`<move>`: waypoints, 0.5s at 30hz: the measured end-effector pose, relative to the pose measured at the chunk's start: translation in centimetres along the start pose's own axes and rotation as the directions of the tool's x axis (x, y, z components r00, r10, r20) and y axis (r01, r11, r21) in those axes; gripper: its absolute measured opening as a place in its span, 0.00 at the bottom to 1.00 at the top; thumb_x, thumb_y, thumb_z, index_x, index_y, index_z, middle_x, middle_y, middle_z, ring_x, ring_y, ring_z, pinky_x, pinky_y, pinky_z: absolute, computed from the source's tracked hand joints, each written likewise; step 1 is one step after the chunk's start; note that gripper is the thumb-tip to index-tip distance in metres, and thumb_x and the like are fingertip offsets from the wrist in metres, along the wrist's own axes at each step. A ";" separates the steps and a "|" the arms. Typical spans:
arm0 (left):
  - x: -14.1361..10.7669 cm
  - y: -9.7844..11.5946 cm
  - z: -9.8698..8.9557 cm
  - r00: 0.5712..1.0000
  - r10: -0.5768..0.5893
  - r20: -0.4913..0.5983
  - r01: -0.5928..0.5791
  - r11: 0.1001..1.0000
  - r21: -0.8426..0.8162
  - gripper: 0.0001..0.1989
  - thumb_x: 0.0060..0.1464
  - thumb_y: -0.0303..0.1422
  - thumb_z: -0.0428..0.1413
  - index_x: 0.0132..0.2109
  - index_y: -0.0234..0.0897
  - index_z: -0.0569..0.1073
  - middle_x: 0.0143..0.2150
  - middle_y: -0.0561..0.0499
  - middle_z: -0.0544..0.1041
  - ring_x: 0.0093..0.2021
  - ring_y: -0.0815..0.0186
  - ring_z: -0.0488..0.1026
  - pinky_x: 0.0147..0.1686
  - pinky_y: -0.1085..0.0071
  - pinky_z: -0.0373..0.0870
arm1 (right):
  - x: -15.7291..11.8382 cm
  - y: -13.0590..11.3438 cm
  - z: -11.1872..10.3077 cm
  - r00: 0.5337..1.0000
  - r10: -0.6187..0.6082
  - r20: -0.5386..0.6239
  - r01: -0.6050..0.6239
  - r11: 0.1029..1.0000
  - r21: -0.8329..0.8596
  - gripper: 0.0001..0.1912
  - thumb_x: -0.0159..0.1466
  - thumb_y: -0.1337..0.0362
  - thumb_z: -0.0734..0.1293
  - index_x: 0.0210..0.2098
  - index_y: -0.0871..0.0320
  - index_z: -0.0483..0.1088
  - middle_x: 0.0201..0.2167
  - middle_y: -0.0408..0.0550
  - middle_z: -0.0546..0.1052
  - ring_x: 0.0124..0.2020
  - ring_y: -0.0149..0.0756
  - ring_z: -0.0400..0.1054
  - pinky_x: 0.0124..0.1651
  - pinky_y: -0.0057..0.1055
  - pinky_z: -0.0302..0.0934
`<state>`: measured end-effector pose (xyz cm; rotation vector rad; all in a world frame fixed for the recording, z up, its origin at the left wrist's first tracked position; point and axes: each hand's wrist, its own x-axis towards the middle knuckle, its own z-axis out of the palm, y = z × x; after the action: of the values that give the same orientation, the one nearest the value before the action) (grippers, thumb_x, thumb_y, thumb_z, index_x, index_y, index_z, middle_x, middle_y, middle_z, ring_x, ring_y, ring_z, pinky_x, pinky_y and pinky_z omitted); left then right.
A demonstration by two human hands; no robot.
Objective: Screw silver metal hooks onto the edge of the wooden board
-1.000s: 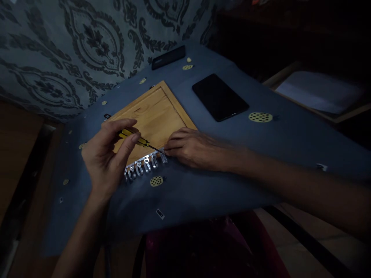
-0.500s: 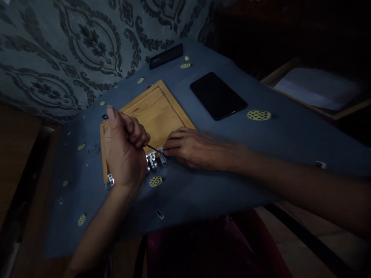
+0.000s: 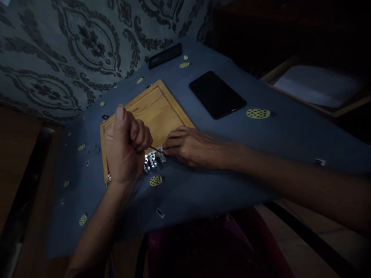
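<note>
My left hand (image 3: 126,144) is closed in a fist, thumb up, round a screwdriver whose handle is hidden. Its thin dark shaft (image 3: 155,148) slants down to the base of a shiny metal hook (image 3: 162,156). At the same spot, the fingertips of my right hand (image 3: 188,146) are pressed together against the hook's right side. Several similar metal hooks (image 3: 153,160) sit in a row along the near edge of a framed wooden board (image 3: 158,112), partly behind my left hand. The board lies flat on the table.
A black tablet or large phone (image 3: 217,94) lies right of the board. Farther back are a dark oblong case (image 3: 165,56) and a small pale bit (image 3: 186,58). A blue pineapple-print cloth (image 3: 203,189) covers the table. A patterned curtain or wall (image 3: 92,38) borders the far left.
My left fist has turned slightly and shifted a little right, covering more of the shaft and the hook at the board's left corner. My right hand stays at the same hook.
</note>
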<state>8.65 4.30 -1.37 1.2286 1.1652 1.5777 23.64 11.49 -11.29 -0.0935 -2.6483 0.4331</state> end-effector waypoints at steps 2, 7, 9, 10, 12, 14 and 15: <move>0.1 0.2 -0.2 0.999 0.007 -0.048 -0.007 1.000 -0.010 0.32 0.65 0.47 0.60 0.21 0.38 0.55 0.17 0.60 0.45 0.16 0.75 0.42 0.18 0.69 0.43 | 0.0 0.0 0.0 1.000 0.003 -0.002 -0.003 1.000 0.004 0.13 0.74 0.69 0.61 0.49 0.59 0.77 0.49 0.51 0.81 0.52 0.42 0.70 0.57 0.43 0.60; 0.4 1.0 -1.1 0.979 0.019 -0.202 -0.032 0.998 -0.058 0.30 0.75 0.39 0.44 0.21 0.38 0.55 0.18 0.59 0.43 0.17 0.73 0.40 0.19 0.68 0.42 | -0.1 0.0 0.1 0.999 -0.010 -0.040 0.011 1.000 0.015 0.15 0.74 0.68 0.59 0.50 0.60 0.77 0.50 0.52 0.82 0.53 0.44 0.70 0.58 0.44 0.60; 0.3 1.1 -1.3 0.976 0.005 -0.218 -0.018 0.998 -0.059 0.30 0.75 0.40 0.45 0.21 0.38 0.55 0.19 0.59 0.43 0.17 0.73 0.41 0.19 0.68 0.42 | -0.2 -0.1 0.1 0.999 -0.006 -0.036 0.007 1.000 0.022 0.16 0.75 0.69 0.58 0.50 0.60 0.77 0.51 0.52 0.82 0.53 0.43 0.70 0.58 0.44 0.60; 0.2 1.0 -1.4 0.976 -0.005 -0.218 -0.008 0.998 -0.058 0.30 0.74 0.41 0.47 0.21 0.38 0.55 0.18 0.59 0.43 0.17 0.73 0.41 0.19 0.68 0.42 | -0.2 -0.1 0.0 1.000 -0.003 -0.031 0.004 1.000 0.024 0.17 0.75 0.69 0.57 0.50 0.59 0.77 0.51 0.52 0.82 0.53 0.43 0.70 0.57 0.45 0.61; -0.1 0.8 -1.4 0.976 -0.019 -0.217 0.006 0.998 -0.058 0.30 0.72 0.42 0.52 0.21 0.37 0.54 0.18 0.59 0.44 0.17 0.74 0.41 0.19 0.68 0.42 | -0.1 -0.2 -0.1 1.000 0.003 -0.019 -0.002 1.000 0.023 0.17 0.75 0.69 0.57 0.50 0.60 0.78 0.51 0.53 0.82 0.53 0.44 0.71 0.57 0.45 0.61; -0.3 0.6 -1.3 0.975 -0.027 -0.221 0.014 0.998 -0.061 0.31 0.71 0.43 0.53 0.21 0.37 0.54 0.18 0.59 0.44 0.17 0.74 0.41 0.19 0.68 0.42 | -0.1 -0.2 -0.2 1.000 0.006 -0.015 -0.006 1.000 0.017 0.16 0.74 0.70 0.58 0.49 0.61 0.78 0.50 0.53 0.82 0.53 0.44 0.71 0.57 0.45 0.61; -0.3 0.5 -1.2 0.974 -0.026 -0.226 0.012 0.998 -0.062 0.31 0.71 0.44 0.54 0.22 0.37 0.54 0.18 0.59 0.43 0.17 0.74 0.41 0.19 0.69 0.43 | -0.1 -0.2 -0.1 1.000 0.005 -0.015 -0.005 1.000 0.014 0.16 0.74 0.70 0.59 0.50 0.61 0.78 0.50 0.53 0.82 0.52 0.44 0.71 0.57 0.45 0.62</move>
<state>7.52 3.67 -1.12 1.0142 1.2572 1.7604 23.75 11.30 -11.13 -0.0989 -2.6305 0.4503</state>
